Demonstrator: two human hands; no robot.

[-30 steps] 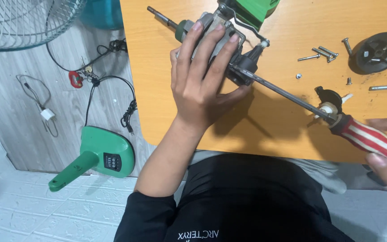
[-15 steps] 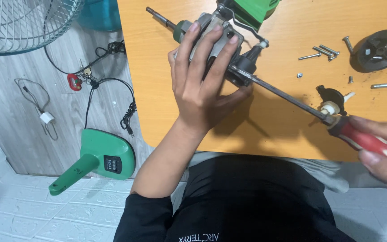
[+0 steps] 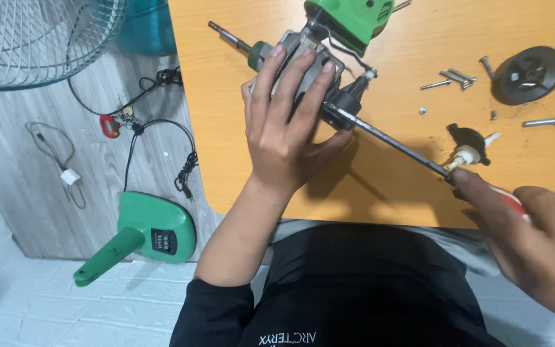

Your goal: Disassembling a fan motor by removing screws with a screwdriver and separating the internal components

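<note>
My left hand (image 3: 287, 125) lies flat over a grey metal fan motor (image 3: 303, 54) on the orange table (image 3: 406, 173), pressing it down. The motor's shaft (image 3: 226, 35) sticks out to the upper left. A green housing (image 3: 351, 19) sits just behind the motor. My right hand (image 3: 531, 241) grips the red handle of a long screwdriver (image 3: 387, 138). Its steel shank runs up-left and its tip meets the motor next to my left fingers.
Loose screws (image 3: 454, 78), a long bolt (image 3: 543, 121), a black round cap (image 3: 528, 74) and a small black knob (image 3: 467, 136) lie on the right of the table. On the floor to the left are a fan grille (image 3: 40, 38), a green fan base (image 3: 152, 234) and cables (image 3: 155, 128).
My right hand has slid up the screwdriver handle and now covers most of the red grip. The left hand and the motor have stayed put.
</note>
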